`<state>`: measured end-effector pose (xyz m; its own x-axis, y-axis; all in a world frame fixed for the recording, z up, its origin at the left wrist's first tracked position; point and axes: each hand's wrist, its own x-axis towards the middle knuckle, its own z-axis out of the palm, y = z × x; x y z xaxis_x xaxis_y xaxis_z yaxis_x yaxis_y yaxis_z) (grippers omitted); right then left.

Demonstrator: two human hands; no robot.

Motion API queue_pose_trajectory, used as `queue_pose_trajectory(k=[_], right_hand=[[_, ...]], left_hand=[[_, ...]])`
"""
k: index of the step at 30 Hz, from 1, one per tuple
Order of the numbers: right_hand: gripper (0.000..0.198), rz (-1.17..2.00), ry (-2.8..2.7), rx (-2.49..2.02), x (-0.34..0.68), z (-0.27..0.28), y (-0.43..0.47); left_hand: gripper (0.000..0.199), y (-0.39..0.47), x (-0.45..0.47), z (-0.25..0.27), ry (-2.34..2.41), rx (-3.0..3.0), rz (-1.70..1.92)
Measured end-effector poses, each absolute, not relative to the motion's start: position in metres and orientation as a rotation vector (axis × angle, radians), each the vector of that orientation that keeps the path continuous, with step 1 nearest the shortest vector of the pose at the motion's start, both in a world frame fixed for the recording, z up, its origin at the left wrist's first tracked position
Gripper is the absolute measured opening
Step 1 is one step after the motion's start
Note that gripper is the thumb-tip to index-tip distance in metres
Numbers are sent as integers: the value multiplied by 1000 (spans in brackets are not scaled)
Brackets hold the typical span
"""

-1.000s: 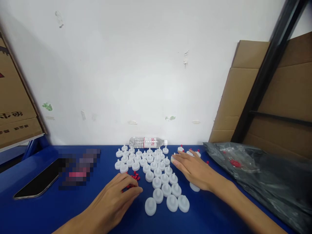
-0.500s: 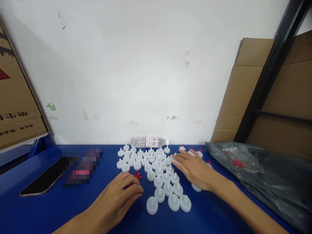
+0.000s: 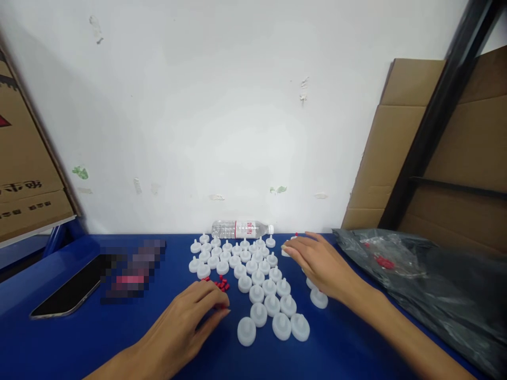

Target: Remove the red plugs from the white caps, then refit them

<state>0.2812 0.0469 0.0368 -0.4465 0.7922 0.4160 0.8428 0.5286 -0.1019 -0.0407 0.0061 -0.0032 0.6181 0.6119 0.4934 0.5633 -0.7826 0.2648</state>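
Near the front of the blue table, my left hand (image 3: 186,322) has its fingers curled, thumb close to the index finger; what they hold, if anything, is hidden. Just beyond its knuckles lies a small pile of red caps (image 3: 223,285). My right hand (image 3: 319,261) reaches in from the right, its fingertips on a white nozzle cap (image 3: 285,253) that they partly cover. Between my hands stand many white nozzle caps (image 3: 257,278), spouts up. Under and beside my right wrist are more white caps (image 3: 319,298), partly hidden by the hand.
A clear plastic bottle (image 3: 241,229) lies along the wall at the back. To the left are a phone (image 3: 71,287) and a blurred item (image 3: 134,269). On the right, a grey plastic sheet (image 3: 443,285) carries a clear bag with red caps (image 3: 384,262). Cardboard (image 3: 390,148) leans behind.
My right hand has shifted slightly right, and the white nozzle cap at its fingertips has moved with it. My left hand has drawn back a little, uncovering more of the red caps.
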Motion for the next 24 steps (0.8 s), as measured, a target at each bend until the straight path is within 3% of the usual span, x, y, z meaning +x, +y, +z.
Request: queue_pose_trajectory(k=[5, 11, 17, 24], right_hand=[[32, -168, -2232, -1343, 267, 42, 32], [15, -47, -2438, -963, 245, 31, 16], [31, 99, -2389, -768, 235, 22, 10], [39, -56, -2410, -570, 215, 16, -6]], left_hand=[[13, 5, -41, -4, 1050, 2697, 950], [17, 8, -45, -12, 1077, 2657, 1028], [17, 9, -44, -9, 974, 2628, 1166], [13, -2, -35, 0, 894, 2612, 1257]])
